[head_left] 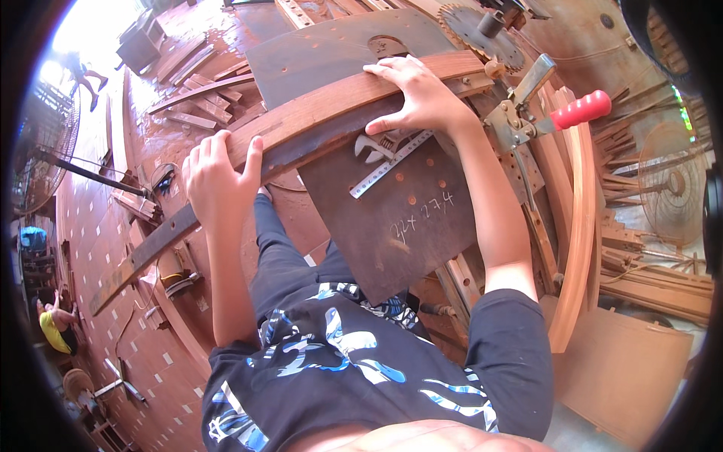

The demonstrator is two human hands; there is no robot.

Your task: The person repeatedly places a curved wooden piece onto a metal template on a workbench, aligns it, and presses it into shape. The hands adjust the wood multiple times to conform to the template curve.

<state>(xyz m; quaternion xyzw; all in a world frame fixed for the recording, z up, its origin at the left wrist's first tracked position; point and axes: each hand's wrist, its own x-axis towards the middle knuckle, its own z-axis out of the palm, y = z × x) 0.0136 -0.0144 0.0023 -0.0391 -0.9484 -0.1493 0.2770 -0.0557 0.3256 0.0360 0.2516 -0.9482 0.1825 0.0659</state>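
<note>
A long reddish-brown wooden plank (320,100) lies across the dark metal table plate (301,64), along a dark metal rail (154,252). My left hand (218,173) grips the plank's left end, its thumb up on the near side. Farther right, my right hand (416,98) holds the plank with spread fingers over the top and thumb on the near side. Just below the right hand, an adjustable wrench (376,148) and a silver ruler strip (388,167) rest on the near metal plate (422,226), which bears chalk marks.
A round toothed saw blade (478,34) sits at the far right of the table. Near it stands a toggle clamp with a red handle (580,111). A curved wooden piece (576,241) leans at right. Wood offcuts (203,102) lie on the floor; a person in yellow (56,324) is far left.
</note>
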